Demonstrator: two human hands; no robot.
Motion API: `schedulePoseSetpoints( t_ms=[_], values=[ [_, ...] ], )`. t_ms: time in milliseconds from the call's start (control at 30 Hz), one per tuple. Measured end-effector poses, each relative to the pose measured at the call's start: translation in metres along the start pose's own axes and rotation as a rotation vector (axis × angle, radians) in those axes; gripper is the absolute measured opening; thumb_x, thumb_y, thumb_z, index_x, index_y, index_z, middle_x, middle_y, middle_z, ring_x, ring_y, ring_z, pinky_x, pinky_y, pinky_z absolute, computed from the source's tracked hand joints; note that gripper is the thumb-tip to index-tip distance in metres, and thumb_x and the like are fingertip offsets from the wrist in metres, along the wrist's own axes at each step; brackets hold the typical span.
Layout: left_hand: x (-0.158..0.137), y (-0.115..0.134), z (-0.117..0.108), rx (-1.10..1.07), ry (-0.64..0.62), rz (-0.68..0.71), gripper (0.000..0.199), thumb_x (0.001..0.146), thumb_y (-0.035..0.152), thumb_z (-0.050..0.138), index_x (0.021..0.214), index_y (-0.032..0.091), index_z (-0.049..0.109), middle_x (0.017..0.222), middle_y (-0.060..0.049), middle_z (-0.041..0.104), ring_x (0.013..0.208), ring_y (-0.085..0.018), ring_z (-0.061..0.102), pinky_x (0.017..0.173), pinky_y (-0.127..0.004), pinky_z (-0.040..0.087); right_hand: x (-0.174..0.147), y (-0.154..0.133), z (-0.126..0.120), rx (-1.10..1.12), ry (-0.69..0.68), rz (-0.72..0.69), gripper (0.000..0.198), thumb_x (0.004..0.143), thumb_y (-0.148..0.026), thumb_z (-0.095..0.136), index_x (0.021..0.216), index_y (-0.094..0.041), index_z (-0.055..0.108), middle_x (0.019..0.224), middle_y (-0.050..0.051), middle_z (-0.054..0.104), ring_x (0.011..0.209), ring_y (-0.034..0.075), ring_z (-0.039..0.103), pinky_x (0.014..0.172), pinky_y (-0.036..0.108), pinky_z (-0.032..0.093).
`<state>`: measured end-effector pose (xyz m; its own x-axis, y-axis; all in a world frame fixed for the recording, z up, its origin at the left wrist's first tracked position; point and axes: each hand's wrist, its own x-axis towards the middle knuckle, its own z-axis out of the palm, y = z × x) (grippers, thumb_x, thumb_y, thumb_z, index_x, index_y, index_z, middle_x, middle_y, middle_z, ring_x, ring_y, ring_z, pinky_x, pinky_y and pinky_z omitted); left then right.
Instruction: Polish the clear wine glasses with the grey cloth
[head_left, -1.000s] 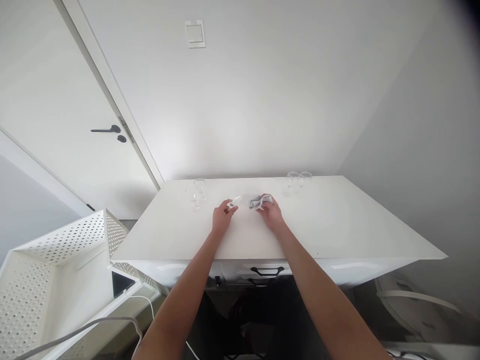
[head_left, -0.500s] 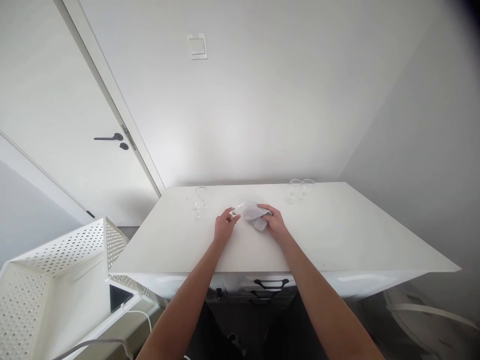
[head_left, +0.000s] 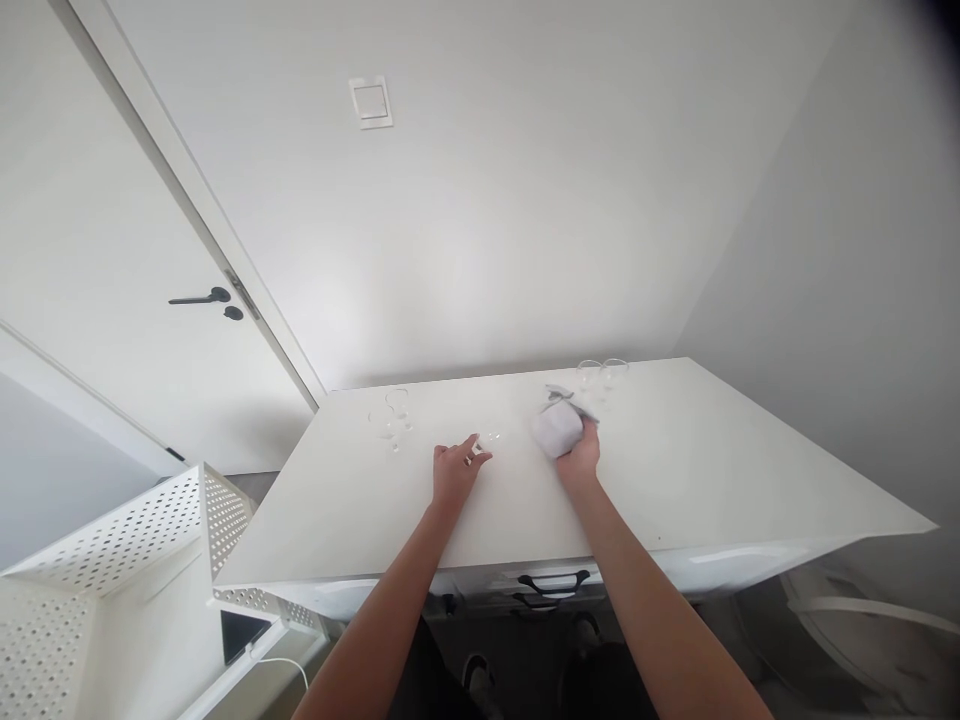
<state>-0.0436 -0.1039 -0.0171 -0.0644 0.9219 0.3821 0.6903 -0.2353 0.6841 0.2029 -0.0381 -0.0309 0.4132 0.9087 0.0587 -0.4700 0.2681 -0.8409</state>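
Over the middle of the white cabinet top (head_left: pixel 352 510), my left hand (head_left: pixel 457 470) is closed on a small clear glass (head_left: pixel 491 440), which lies tilted with its bowl pointing right. To the right, my right hand (head_left: pixel 581 455) grips a crumpled pale grey cloth (head_left: pixel 559 428), held apart from the glass. Two clear stemmed glasses (head_left: pixel 397 405) stand on the left part of the top. Another pair of stemmed glasses (head_left: pixel 613 372) stands near the back edge, just beyond the cloth. The transparent outlines are faint.
Behind the cabinet rises a white wall with a light switch (head_left: pixel 371 102). A door with a dark handle (head_left: pixel 201 297) is at left. A white perforated shelf unit (head_left: pixel 217 510) with a cable stands at front left. Dark drawer handles (head_left: pixel 553 582) stick out below the front edge.
The cloth has come off the glass, and my right hand has carried it to the right. My left hand still holds the glass. The view has tilted slightly.
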Motion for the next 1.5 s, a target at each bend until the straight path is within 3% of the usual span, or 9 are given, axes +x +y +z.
schedulePoseSetpoints(
  t_ms=[67,133,333,500,633,767,933,1100,1500],
  values=[
    [0.0,0.0,0.0,0.019,0.003,0.003,0.037,0.089,0.046,0.074,0.123,0.032,0.077,0.073,-0.003,0.073,0.069,-0.02,0.062,0.089,-0.042,0.045,0.0,-0.003,0.004,0.101,0.13,0.076,0.036,0.085,-0.053,0.061,0.109,-0.027,0.069,0.117,0.007,0.075,0.118,0.027,0.07,0.095,0.047,0.062],
    [0.0,0.001,0.0,0.049,0.005,0.015,0.036,0.09,0.046,0.073,0.123,0.031,0.077,0.072,-0.003,0.073,0.069,-0.02,0.062,0.091,-0.042,0.044,-0.004,-0.005,0.011,0.095,0.131,0.131,0.031,0.081,-0.046,0.07,0.104,-0.026,0.072,0.118,0.007,0.076,0.117,0.026,0.07,0.098,0.045,0.06],
    [0.001,0.007,0.002,0.173,-0.039,0.086,0.035,0.093,0.044,0.069,0.124,0.028,0.074,0.078,-0.004,0.076,0.071,-0.02,0.064,0.096,-0.043,0.038,-0.028,-0.007,0.019,-0.289,-0.188,0.004,0.037,0.074,-0.045,0.082,0.098,-0.017,0.076,0.105,0.011,0.078,0.101,0.03,0.072,0.096,0.047,0.057],
    [0.002,0.009,0.004,0.282,-0.107,0.126,0.037,0.095,0.047,0.067,0.126,0.028,0.072,0.079,-0.005,0.076,0.076,-0.021,0.066,0.094,-0.041,0.036,-0.042,-0.013,0.02,-0.479,-0.49,-0.163,0.039,0.08,-0.044,0.076,0.112,-0.022,0.072,0.116,0.011,0.074,0.113,0.031,0.067,0.107,0.049,0.049],
    [0.001,0.011,0.003,0.308,-0.111,0.158,0.035,0.095,0.044,0.067,0.124,0.027,0.073,0.08,-0.006,0.076,0.077,-0.021,0.067,0.093,-0.04,0.035,-0.047,-0.019,0.025,-0.45,-0.648,-0.123,0.049,0.09,-0.048,0.067,0.132,-0.024,0.059,0.125,0.009,0.069,0.119,0.027,0.064,0.112,0.047,0.045],
    [0.0,0.013,0.001,0.326,-0.114,0.169,0.032,0.096,0.043,0.065,0.122,0.026,0.075,0.08,-0.007,0.076,0.076,-0.021,0.067,0.093,-0.04,0.035,-0.047,-0.023,0.026,-0.471,-0.735,-0.041,0.076,0.089,-0.048,0.068,0.156,-0.029,0.04,0.147,0.01,0.059,0.134,0.026,0.055,0.118,0.047,0.038],
    [-0.001,0.011,-0.005,0.335,-0.123,0.162,0.03,0.099,0.041,0.062,0.122,0.028,0.076,0.081,-0.004,0.076,0.076,-0.019,0.066,0.095,-0.041,0.035,-0.047,-0.016,0.024,-0.675,-0.933,-0.026,0.098,0.091,-0.045,0.065,0.169,-0.027,0.008,0.134,0.009,0.068,0.124,0.029,0.063,0.116,0.054,0.042],
    [-0.004,0.005,-0.01,0.301,-0.142,0.206,0.031,0.097,0.03,0.065,0.126,0.033,0.075,0.081,-0.002,0.077,0.08,-0.018,0.065,0.1,-0.042,0.033,-0.068,-0.012,0.016,-0.672,-0.938,-0.086,0.092,0.093,-0.042,0.063,0.168,-0.027,0.013,0.156,0.012,0.053,0.139,0.032,0.055,0.119,0.053,0.04],
    [-0.009,0.009,-0.012,0.324,-0.216,0.333,0.031,0.099,0.033,0.062,0.128,0.032,0.074,0.081,-0.003,0.078,0.081,-0.019,0.067,0.098,-0.041,0.035,-0.096,-0.023,0.005,-0.633,-0.775,-0.074,0.072,0.095,-0.041,0.06,0.161,-0.03,0.033,0.159,0.01,0.049,0.147,0.03,0.046,0.124,0.053,0.033]
  ],
)
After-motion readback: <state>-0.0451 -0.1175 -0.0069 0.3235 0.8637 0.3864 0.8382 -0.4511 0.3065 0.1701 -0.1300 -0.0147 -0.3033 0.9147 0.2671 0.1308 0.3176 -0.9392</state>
